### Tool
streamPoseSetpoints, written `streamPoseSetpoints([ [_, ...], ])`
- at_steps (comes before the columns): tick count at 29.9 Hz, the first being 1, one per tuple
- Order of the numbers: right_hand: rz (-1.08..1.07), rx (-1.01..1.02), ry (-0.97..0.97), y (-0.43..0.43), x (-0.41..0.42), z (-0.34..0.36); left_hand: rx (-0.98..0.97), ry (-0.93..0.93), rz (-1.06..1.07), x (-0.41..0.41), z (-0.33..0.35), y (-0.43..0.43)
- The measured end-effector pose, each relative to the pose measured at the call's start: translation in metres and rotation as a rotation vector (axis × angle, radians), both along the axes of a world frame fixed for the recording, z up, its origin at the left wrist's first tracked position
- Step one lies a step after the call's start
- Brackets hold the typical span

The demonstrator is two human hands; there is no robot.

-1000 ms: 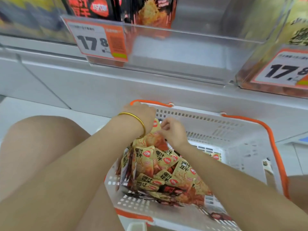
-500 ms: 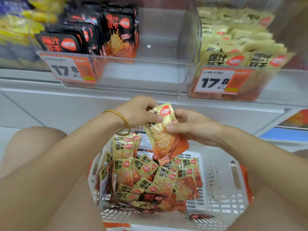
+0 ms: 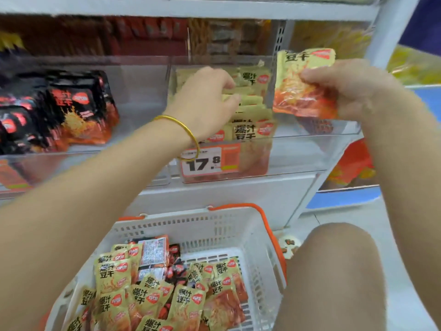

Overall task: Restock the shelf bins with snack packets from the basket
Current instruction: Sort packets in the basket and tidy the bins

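Note:
A white basket [image 3: 191,216] with orange handles stands on the floor below the shelf, holding several yellow snack packets [image 3: 148,299]. My right hand [image 3: 346,89] pinches one yellow-and-orange packet [image 3: 300,87] upright in front of the right end of a clear shelf bin [image 3: 310,149]. My left hand [image 3: 205,99], with a gold bangle on the wrist, reaches into that bin. Its thumb and fingers close on the row of yellow packets in the bin [image 3: 250,130].
A neighbouring clear bin at the left holds black snack packets [image 3: 76,108]. An orange price tag [image 3: 205,161] reading 17.8 hangs on the bin front. My bare knee [image 3: 338,271] is beside the basket's right side. More goods fill the shelf above.
Both hands rose from the basket to the shelf. The right hand carried the packet up and right; the left hand let go of it and went into the yellow-packet bin.

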State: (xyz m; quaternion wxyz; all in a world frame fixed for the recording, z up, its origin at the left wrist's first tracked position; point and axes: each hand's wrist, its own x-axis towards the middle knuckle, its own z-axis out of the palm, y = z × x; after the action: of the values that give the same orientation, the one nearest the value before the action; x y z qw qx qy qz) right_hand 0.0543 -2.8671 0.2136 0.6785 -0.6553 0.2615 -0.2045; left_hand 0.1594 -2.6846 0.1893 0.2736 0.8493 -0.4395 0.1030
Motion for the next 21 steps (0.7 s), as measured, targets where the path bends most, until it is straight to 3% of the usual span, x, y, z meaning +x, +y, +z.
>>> streamPoseSetpoints([
  [2,-0.125,-0.064,-0.013,-0.029,0.024,-0.007,0.144,-0.003,0.002,0.007,-0.001,-0.021],
  [5,-0.221,-0.24,0.123,-0.055,0.063,-0.03,0.331,0.026,-0.006,0.018,-0.006,-0.045],
  [10,-0.166,-0.198,0.272,-0.078,0.124,-0.067,0.561,0.066,-0.026,0.033,-0.014,-0.065],
  [14,-0.076,-0.295,0.331,-0.087,0.148,-0.081,0.608,0.107,-0.033,0.036,-0.013,-0.068],
  [19,-0.242,-0.637,0.39,-0.095,0.162,-0.088,0.62,0.113,-0.035,0.038,-0.015,-0.068],
  [21,-0.232,-0.655,0.437,-0.095,0.167,-0.092,0.622,0.107,-0.034,0.039,-0.016,-0.068],
])
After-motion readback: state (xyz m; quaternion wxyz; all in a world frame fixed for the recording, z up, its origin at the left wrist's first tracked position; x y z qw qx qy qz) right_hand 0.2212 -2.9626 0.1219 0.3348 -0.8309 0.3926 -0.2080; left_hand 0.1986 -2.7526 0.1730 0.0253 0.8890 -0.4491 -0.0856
